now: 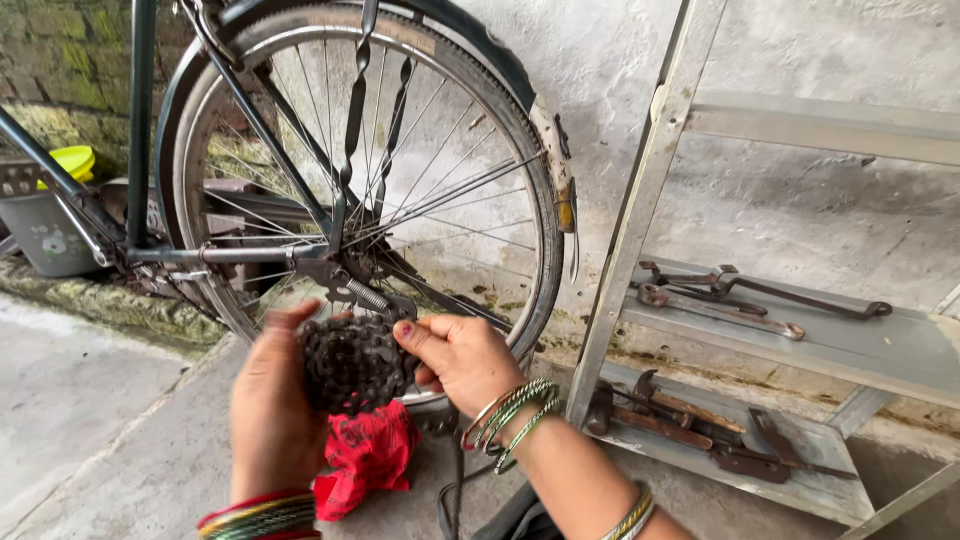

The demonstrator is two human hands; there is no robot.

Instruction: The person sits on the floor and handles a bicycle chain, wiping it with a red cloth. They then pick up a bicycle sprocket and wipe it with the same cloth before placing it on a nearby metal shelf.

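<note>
- Left hand [272, 405] and right hand [462, 357] both grip a dark, greasy gear cluster [352, 365], its detail blurred.
- Red cloth [368, 455] partly hidden beneath.
- Bicycle wheel [375, 170] cut off at the top.

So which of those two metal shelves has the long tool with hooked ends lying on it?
The upper shelf: the long hooked tool lies across it. The lower shelf, nearer the right hand, holds shorter rusty tools.
</note>
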